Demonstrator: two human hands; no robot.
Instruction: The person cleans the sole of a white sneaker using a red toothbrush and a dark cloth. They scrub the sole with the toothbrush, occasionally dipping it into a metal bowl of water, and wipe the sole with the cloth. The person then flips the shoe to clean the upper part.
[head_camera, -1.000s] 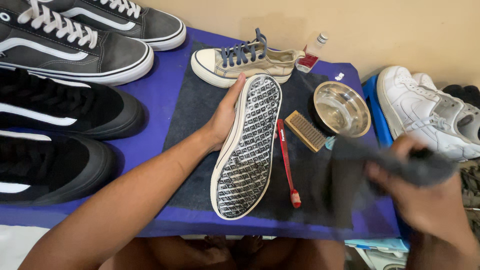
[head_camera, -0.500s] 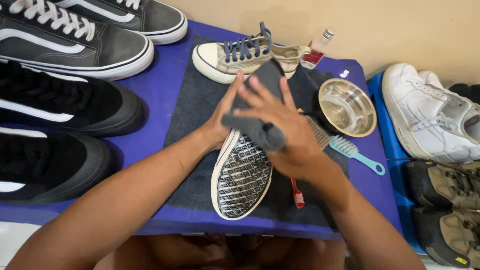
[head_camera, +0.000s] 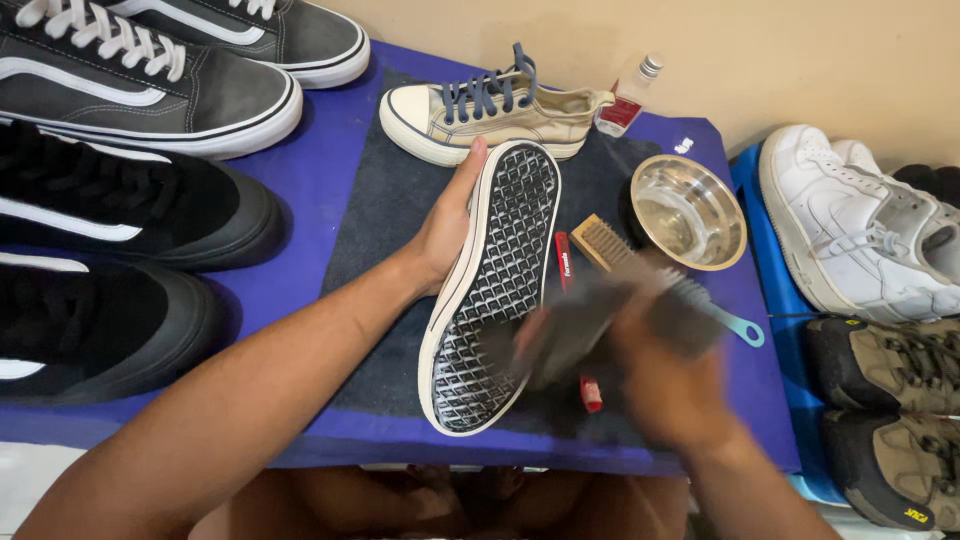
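1. Nearest the camera, the person's right hand (head_camera: 665, 390) is blurred; its fingers are curled shut around a dark grey cloth (head_camera: 590, 325) and press it on the heel end of an upturned sole.
2. That sole belongs to one sneaker (head_camera: 490, 290) lying sole-up on a dark mat (head_camera: 385, 230), with the heel near the person and the toe pointing away.
3. The left hand (head_camera: 447, 228) grips the sneaker's left edge; the fingers wrap out of sight under the rim, while the thumb lies along the edge toward the toe.
4. Just right of the sneaker lie three brushes: one red-handled brush (head_camera: 590, 392), one wooden-backed brush (head_camera: 602, 243), and one teal-handled brush (head_camera: 735, 325), all partly hidden by the cloth and the right hand.
5. Beyond them stands one metal bowl (head_camera: 735, 245) on the purple table cover (head_camera: 310, 180).
6. Farther off, one beige sneaker with blue laces (head_camera: 490, 115) stands upright at the mat's far edge, and one small clear bottle (head_camera: 630, 95) lies beside it.
7. To the left sit four dark sneakers (head_camera: 110, 215): two black ones nearer, two grey ones farther.
8. To the right, one white sneaker (head_camera: 850, 230) sits beyond two brown hiking shoes (head_camera: 890, 380).
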